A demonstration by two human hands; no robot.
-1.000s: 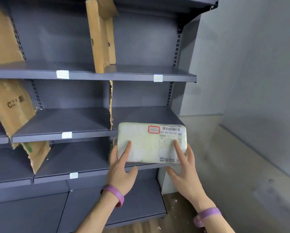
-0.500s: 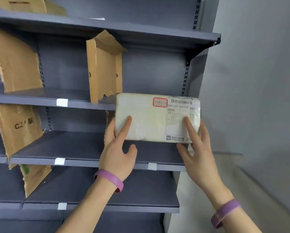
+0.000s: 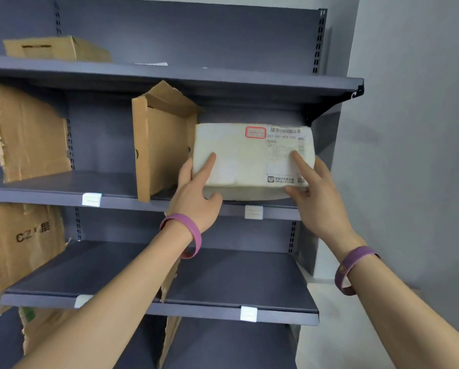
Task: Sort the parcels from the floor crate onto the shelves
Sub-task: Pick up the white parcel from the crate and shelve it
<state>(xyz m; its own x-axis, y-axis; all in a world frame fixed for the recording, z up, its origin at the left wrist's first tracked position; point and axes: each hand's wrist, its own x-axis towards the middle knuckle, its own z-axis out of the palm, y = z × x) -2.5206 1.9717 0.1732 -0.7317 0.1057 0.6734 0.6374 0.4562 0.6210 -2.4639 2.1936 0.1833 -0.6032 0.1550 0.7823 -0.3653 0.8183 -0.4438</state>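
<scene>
A white parcel [image 3: 239, 158] with a shipping label and a red-framed mark is held at the right bay of a grey shelf [image 3: 276, 213], its lower edge just over the shelf's front lip. My left hand [image 3: 196, 190] grips its lower left corner, thumb underneath and index finger stretched across the face. My right hand [image 3: 313, 193] holds the lower right corner the same way, with its index finger lying on the label. Whether the parcel rests on the shelf board I cannot tell. The floor crate is out of view.
An upright cardboard divider [image 3: 159, 145] stands immediately left of the parcel. More torn cardboard dividers [image 3: 28, 131] split the bays at left. A cardboard box [image 3: 55, 49] sits on the top shelf. A grey wall [image 3: 409, 155] closes the right side.
Both hands have lifted the parcel from in front of a lower shelf up to the higher one and in beside the cardboard divider. My view has tilted upward.
</scene>
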